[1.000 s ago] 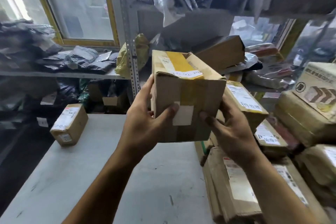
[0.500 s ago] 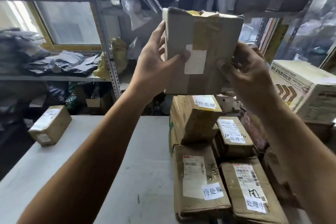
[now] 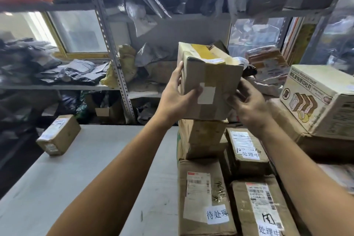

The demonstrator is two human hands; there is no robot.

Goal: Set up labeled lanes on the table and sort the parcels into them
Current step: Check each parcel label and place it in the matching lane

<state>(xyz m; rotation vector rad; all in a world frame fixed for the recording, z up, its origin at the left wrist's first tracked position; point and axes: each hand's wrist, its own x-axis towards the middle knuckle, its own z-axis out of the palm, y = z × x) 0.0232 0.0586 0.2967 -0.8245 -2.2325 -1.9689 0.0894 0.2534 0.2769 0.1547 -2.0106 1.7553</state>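
Lowered from overhead onto the stack (image 3: 201,138) at 2 o'clock, parcel (image 3: 208,86) gripped by left hand (image 3: 176,99), right hand (image 3: 247,103) loosening, sorted nearly.

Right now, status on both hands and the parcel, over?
Left hand grips box by its left side. Right hand at its right edge, grip unclear. Box sits on or just above the stack. Nothing in the way.
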